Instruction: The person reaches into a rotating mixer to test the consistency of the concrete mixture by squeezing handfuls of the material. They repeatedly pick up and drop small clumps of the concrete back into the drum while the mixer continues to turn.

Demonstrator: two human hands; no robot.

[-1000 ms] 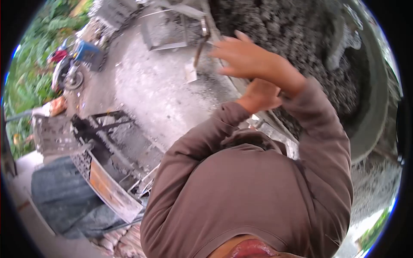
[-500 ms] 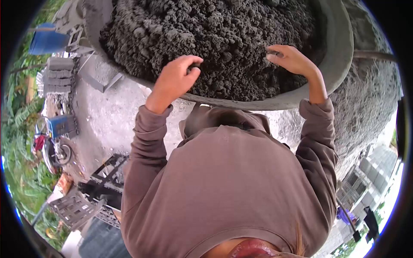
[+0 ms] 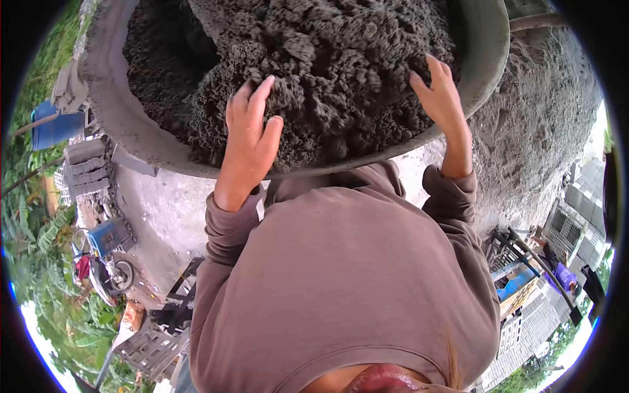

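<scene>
Dark grey, crumbly wet mix that looks like mortar or concrete [image 3: 314,98] fills much of a wide, rounded tub [image 3: 488,65] caked in grey. My left hand [image 3: 249,134] lies against the near left part of the heap, its fingers stretched forward and thumb apart. Over on the right side, my right hand [image 3: 442,98] is spread too, its fingertips at the edge of the heap. Neither hand grips anything I can see. Left of the heap, a darker hollow [image 3: 167,59] shows in the tub. Parts of the mix are blurred.
A large grey mound of sand-like material [image 3: 537,131] rises to the right of the tub. At the left are stacked grey blocks [image 3: 88,173], a blue drum [image 3: 59,124] and a motorbike [image 3: 114,275]. A wooden box frame [image 3: 517,288] stands at lower right.
My curled hands have straightened and spread against the mix. The heap's surface has shifted, and a dark hollow now shows at its left. The whole view has also tilted and moved.
</scene>
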